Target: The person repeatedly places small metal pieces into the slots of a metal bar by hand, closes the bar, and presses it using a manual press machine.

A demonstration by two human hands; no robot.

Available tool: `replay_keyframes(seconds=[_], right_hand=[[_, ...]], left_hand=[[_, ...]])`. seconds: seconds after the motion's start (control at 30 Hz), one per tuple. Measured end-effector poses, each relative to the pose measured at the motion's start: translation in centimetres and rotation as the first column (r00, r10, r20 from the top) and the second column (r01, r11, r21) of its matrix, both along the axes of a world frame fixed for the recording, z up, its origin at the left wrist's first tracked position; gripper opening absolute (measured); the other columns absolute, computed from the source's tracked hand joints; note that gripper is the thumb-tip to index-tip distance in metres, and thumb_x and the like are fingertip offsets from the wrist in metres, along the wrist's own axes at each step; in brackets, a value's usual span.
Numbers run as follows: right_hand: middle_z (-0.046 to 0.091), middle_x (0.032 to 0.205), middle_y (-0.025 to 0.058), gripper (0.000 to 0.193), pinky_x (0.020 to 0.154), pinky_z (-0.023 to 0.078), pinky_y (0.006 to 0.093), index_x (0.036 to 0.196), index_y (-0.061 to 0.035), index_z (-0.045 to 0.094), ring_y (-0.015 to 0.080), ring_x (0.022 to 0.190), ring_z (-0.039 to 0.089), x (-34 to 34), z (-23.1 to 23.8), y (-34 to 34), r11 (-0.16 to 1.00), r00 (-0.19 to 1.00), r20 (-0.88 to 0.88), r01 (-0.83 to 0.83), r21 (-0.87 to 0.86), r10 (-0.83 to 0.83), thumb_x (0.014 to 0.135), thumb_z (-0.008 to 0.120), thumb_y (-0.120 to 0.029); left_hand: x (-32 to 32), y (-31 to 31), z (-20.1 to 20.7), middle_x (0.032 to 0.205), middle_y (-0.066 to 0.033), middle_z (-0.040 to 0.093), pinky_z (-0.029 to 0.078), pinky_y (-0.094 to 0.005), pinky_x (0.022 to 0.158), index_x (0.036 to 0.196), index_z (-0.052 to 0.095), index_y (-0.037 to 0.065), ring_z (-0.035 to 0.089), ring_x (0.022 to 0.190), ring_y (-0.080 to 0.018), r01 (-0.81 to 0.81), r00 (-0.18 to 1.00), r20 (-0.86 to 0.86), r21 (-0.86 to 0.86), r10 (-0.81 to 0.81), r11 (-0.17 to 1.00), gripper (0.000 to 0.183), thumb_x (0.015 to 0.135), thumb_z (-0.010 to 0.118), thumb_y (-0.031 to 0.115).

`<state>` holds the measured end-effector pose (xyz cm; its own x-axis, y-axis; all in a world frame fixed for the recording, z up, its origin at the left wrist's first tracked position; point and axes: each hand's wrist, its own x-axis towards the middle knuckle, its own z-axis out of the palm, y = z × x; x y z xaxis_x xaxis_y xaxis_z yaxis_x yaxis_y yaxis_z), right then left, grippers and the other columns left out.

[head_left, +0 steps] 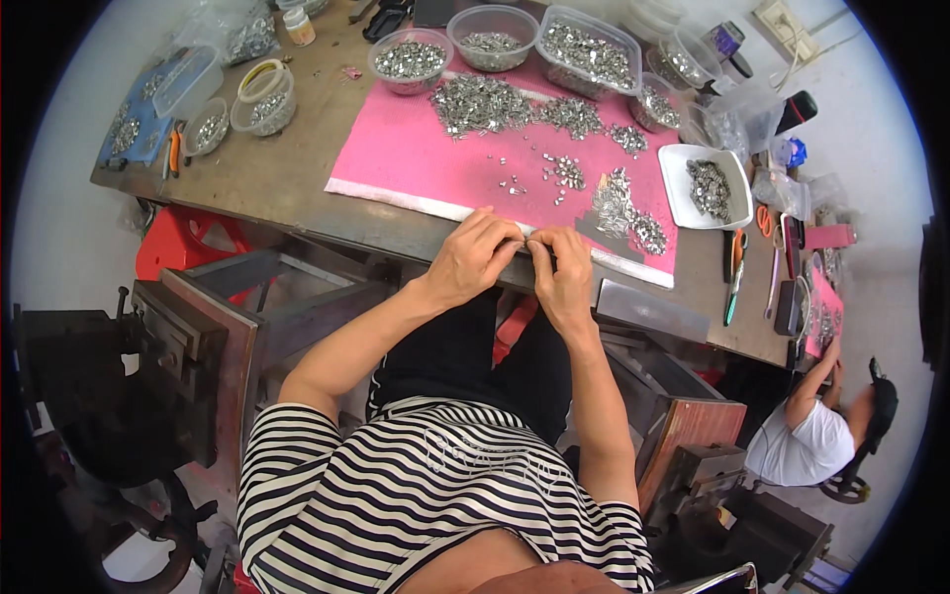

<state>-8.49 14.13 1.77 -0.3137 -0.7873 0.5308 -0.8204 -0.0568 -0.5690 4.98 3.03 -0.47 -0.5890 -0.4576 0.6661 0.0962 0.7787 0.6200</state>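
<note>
At the near edge of a pink mat (396, 148), my left hand (473, 255) and my right hand (562, 272) meet with thumbs and forefingers pinched together. Something tiny and dark shows between the fingertips, too small to name. Just beyond the hands lie a few loose small metal parts (513, 185) and a little cluster of metal pieces (566, 172). To the right of them, a heap of shiny slim metal pieces (616, 208) rests on a grey patch. Larger piles of small metal parts (482, 105) spread across the back of the mat.
Tubs of metal parts, among them a clear rectangular tub (591, 54), line the back. A white tray (683, 188) stands right, near orange-handled scissors (764, 220). Orange-handled pliers (174, 148) lie left. Vises (168, 346) flank me. A co-worker in white (807, 441) sits far right.
</note>
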Motion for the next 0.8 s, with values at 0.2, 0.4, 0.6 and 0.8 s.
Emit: replay_keyframes(seconds=[0.2,0.4,0.6,0.8], right_hand=[[0.064,0.091,0.0083,0.011,0.081,0.041,0.0399,0.093,-0.0037,0.063,0.0283,0.085,0.060,0.2,-0.2,-0.2,0.999,0.995,-0.100,0.009,-0.034,-0.012,0.086,0.071,-0.002],[0.065,0.095,0.0084,0.011,0.085,0.042,0.0397,0.096,-0.0025,0.063,0.0268,0.088,0.062,0.6,-0.8,0.0,0.995,0.963,-0.262,0.046,-0.083,-0.067,0.088,0.071,-0.004],[0.069,0.096,0.0074,0.011,0.085,0.043,0.0383,0.099,-0.0042,0.067,0.0250,0.088,0.065,0.0,-0.3,0.4,1.000,0.989,-0.149,-0.016,-0.011,0.014,0.088,0.071,-0.004],[0.069,0.091,0.0077,0.010,0.085,0.043,0.0379,0.098,-0.0044,0.069,0.0262,0.087,0.065,-0.9,0.7,0.5,1.000,0.999,-0.050,0.020,-0.011,-0.021,0.089,0.070,-0.002]], left_hand=[[0.2,0.0,-0.2,0.088,-0.0118,0.064,0.049,-0.0434,0.080,0.095,0.061,0.000,0.060,0.082,-0.0339,0.011,1.000,0.009,0.111,-0.012,0.994,0.009,0.089,0.068,0.001],[0.0,0.2,-0.4,0.087,-0.0130,0.063,0.048,-0.0407,0.076,0.094,0.061,0.000,0.059,0.083,-0.0333,-0.010,1.000,-0.018,0.207,0.014,0.978,0.008,0.090,0.067,0.001],[0.1,0.3,-0.4,0.088,-0.0129,0.063,0.048,-0.0406,0.077,0.096,0.060,0.000,0.060,0.084,-0.0328,-0.016,1.000,-0.001,0.209,0.017,0.978,0.008,0.090,0.066,0.001],[-0.1,0.3,-0.4,0.088,-0.0124,0.063,0.049,-0.0421,0.081,0.095,0.059,0.000,0.059,0.083,-0.0352,-0.012,0.999,-0.031,0.071,0.015,0.997,0.011,0.087,0.068,0.000]])
